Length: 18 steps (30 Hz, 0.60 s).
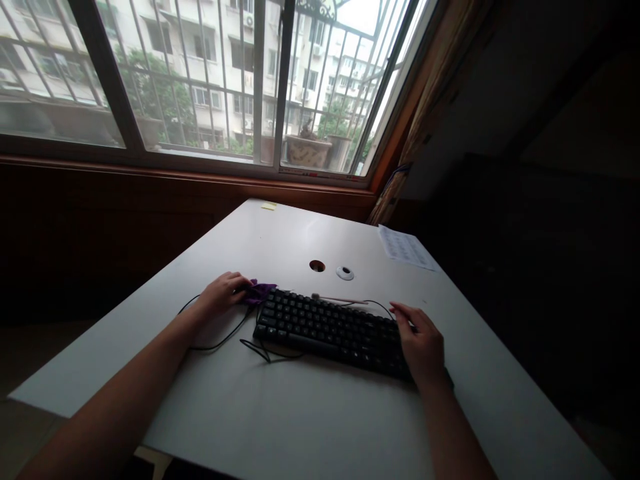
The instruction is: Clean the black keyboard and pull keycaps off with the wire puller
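A black keyboard (330,330) lies slightly slanted on the white table. At its upper left corner, my left hand (224,293) has its fingers closed on a crumpled purple cloth (260,292). My right hand (423,340) is over the keyboard's right end and covers some of its keys. Its fingers are curled and drawn together; anything between them is too small or hidden to make out. Just behind the keyboard rests a thin brush (343,300) with a pale handle and a dark head. A black cable (270,353) loops in front of the keyboard's left side.
Behind the keyboard, the table (225,407) has a round cable hole (317,266) with a white round cover (345,273) beside it. Printed paper (407,247) lies at the far right edge, a yellow note (269,206) at the far corner. A barred window stands beyond.
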Each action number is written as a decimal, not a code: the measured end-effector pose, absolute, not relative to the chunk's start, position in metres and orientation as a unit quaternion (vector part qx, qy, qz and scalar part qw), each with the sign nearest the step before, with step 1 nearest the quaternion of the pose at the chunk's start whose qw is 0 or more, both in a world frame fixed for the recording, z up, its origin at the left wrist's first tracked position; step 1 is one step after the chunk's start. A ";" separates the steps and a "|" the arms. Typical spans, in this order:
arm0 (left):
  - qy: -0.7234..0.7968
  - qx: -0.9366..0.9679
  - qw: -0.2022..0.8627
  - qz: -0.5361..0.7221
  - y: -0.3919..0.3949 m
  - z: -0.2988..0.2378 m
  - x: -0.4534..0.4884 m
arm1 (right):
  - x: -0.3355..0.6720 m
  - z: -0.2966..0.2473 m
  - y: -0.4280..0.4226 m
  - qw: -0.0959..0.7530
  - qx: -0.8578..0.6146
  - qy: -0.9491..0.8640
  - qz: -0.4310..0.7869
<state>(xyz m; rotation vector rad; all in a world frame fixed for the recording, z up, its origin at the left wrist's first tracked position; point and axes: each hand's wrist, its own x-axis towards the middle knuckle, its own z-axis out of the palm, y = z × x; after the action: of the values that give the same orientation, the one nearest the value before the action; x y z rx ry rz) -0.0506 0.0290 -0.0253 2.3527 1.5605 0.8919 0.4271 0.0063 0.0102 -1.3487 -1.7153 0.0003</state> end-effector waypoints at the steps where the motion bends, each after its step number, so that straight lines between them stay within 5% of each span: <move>1: 0.523 0.788 0.092 0.311 0.029 -0.024 -0.050 | 0.427 0.011 0.005 0.460 -0.549 -0.698 0.000; 8: 0.546 0.685 0.100 0.472 0.019 -0.006 -0.039 | 0.414 0.011 0.000 0.451 -0.522 -0.724 -0.003; 18: 0.407 0.672 0.318 0.531 -0.011 0.007 0.022 | 0.321 0.008 -0.039 0.461 -0.361 -0.798 0.141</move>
<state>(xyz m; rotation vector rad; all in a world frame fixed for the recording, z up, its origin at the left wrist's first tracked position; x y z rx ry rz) 0.0221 -0.0110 0.0071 1.7678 1.0696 1.3972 0.3209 -0.0386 0.0079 -0.8890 -1.9645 0.3460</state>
